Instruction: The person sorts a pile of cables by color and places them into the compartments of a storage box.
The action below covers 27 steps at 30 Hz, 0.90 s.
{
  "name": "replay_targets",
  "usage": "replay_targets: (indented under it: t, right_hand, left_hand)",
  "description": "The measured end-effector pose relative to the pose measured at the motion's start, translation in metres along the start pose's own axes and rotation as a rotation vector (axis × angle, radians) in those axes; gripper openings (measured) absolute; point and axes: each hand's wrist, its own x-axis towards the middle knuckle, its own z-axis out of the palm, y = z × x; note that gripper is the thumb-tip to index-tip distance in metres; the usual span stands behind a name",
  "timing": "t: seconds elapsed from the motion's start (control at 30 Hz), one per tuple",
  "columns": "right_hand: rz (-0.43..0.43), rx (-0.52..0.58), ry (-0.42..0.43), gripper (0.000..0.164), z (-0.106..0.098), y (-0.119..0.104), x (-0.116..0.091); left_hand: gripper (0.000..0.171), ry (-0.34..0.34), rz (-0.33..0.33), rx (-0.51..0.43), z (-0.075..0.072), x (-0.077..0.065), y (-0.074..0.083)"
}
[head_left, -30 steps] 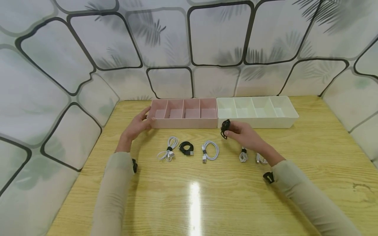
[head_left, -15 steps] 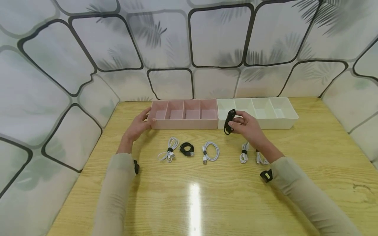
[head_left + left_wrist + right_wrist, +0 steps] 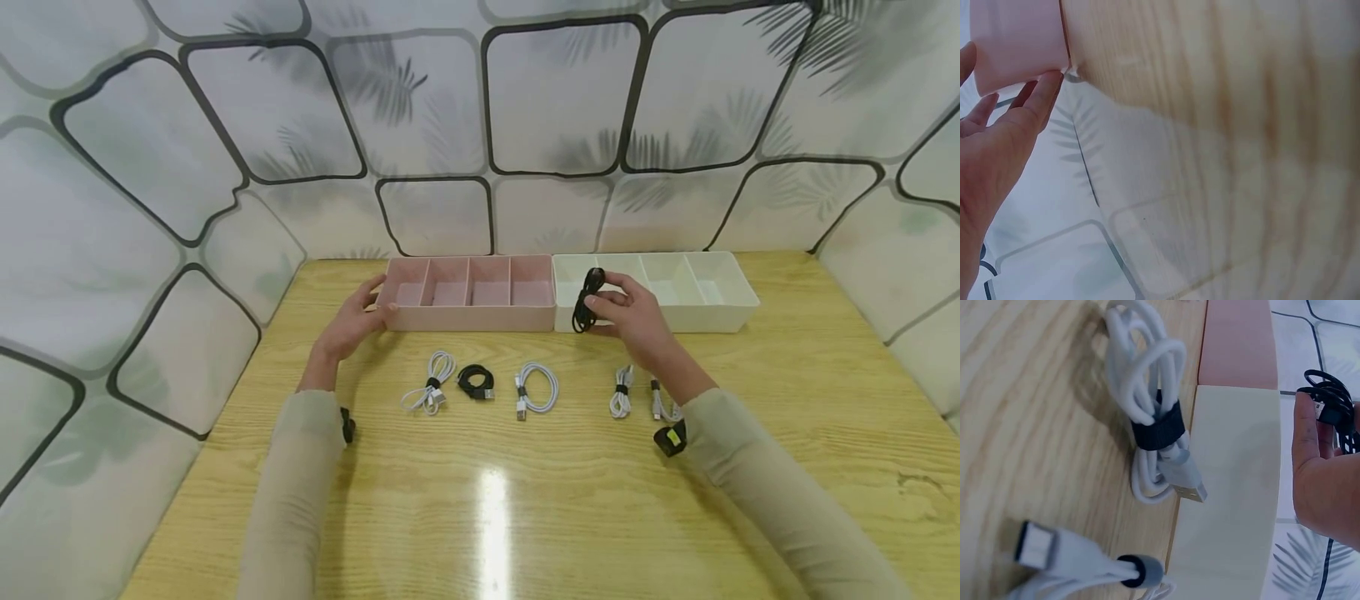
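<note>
In the head view my right hand point(image 3: 637, 321) pinches a coiled black USB cable point(image 3: 588, 300) between thumb and fingers, held up over the front wall of the white divided box point(image 3: 652, 318). The right wrist view shows the same cable point(image 3: 1335, 403) with its metal plug at the fingertips. My left hand point(image 3: 348, 329) touches the left end of the pink divided box point(image 3: 472, 319), thumb toward the front. In the left wrist view its fingers point(image 3: 1038, 103) lie fairly straight against the end wall of the pink box point(image 3: 1019, 44).
Before the boxes lie bundled cables: a white one point(image 3: 433, 383), a black one point(image 3: 465, 387), a white coil point(image 3: 553, 387), a white bundle point(image 3: 620, 398) and another white one point(image 3: 658, 404) by the right wrist. A patterned curtain point(image 3: 555, 208) hangs behind the wooden table point(image 3: 420, 500).
My right hand has lifted the black cable up and slightly right, from in front of the white box to over its left part. The left hand stays on the pink box.
</note>
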Motion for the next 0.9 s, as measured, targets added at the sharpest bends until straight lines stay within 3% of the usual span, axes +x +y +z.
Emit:
replay_targets:
  t: [0.3, 0.5, 0.9]
  right_hand:
    - [0.092, 0.072, 0.006, 0.071, 0.006, -0.011, 0.017]
    - [0.147, 0.115, -0.005, 0.065, 0.013, -0.018, 0.029]
    - [0.237, 0.058, 0.044, 0.063, 0.032, -0.026, 0.060]
  left_hand:
    - [0.072, 0.013, 0.003, 0.034, -0.001, -0.003, 0.004]
    - [0.073, 0.005, 0.010, 0.012, 0.000, -0.004, 0.004]
    - [0.074, 0.004, 0.077, 0.030, -0.002, -0.005, -0.001]
